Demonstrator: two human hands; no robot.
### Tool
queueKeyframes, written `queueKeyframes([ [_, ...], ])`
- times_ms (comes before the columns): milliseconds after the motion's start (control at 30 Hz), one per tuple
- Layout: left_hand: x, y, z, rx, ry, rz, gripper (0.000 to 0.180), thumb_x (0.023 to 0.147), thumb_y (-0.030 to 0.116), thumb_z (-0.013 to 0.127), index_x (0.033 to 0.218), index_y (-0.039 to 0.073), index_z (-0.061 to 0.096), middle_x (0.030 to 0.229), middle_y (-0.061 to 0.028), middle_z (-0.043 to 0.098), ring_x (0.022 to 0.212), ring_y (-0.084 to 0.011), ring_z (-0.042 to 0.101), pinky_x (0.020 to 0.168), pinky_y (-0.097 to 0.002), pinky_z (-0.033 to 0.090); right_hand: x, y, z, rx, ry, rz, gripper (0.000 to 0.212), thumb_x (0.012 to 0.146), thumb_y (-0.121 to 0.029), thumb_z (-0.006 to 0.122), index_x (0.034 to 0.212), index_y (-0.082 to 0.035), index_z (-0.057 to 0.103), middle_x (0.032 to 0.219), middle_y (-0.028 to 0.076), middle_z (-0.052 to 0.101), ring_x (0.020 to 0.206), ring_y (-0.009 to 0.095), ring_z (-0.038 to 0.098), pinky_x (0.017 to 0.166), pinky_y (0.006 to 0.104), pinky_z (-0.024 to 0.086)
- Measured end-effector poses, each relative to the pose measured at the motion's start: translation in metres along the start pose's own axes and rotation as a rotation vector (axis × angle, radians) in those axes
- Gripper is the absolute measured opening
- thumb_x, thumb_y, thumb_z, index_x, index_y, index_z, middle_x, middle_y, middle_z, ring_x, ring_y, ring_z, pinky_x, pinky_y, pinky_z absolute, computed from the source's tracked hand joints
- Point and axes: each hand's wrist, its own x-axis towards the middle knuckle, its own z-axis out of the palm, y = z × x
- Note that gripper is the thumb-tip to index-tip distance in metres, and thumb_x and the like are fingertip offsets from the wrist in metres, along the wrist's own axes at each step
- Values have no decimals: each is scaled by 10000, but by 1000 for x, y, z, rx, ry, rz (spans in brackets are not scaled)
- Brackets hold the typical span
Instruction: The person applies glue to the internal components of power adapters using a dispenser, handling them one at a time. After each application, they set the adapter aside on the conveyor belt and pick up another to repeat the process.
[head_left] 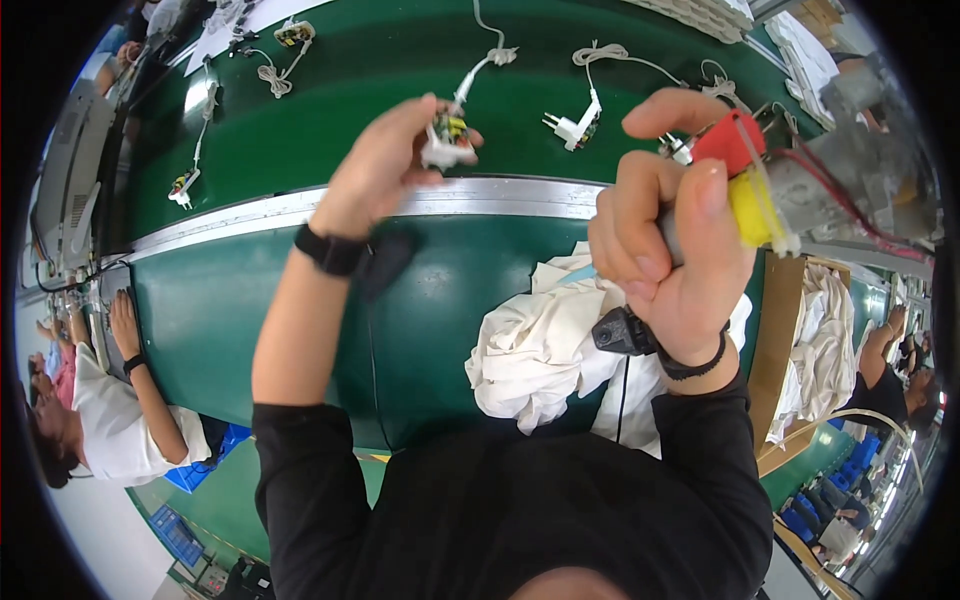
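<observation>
Above the metal rail, my left hand (385, 160) grips an uncased plug adapter (448, 140), its circuit parts showing and a white cord running up from it. Raised at the right, my right hand (675, 225) is wrapped round a grey cylindrical tool (800, 195) with a yellow collar, a red block and red wires. The tool's end inside my fingers is hidden. Just left of the right hand, on the green surface beyond the rail, lies another white plug adapter (572, 130) with its pins pointing left.
A metal rail (510, 192) crosses the green bench. Crumpled white cloth (535, 350) lies below my right hand, beside a cardboard box (785, 350) of more cloth. More corded adapters (183, 185) lie at the far left. A co-worker's hand (123, 322) rests on the bench's left end.
</observation>
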Motion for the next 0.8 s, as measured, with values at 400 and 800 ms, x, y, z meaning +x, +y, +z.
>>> queueKeyframes([
  [400,-72,-55,78,-296,-373,-69,384,899,63,486,1256,49,346,1096,-94,568,986,-151,584,641,-249,559,18,22,-9,157,15,-181,428,968,-462,295,1080,-66,412,520,-51,322,388,30,269,387,193,217],
  [800,-84,-55,83,-279,-383,17,400,887,27,491,1255,35,335,1135,-94,545,1004,-158,571,666,-259,558,11,16,1,180,-52,-108,385,971,-462,281,1011,-101,407,527,-39,350,395,36,289,395,198,243],
])
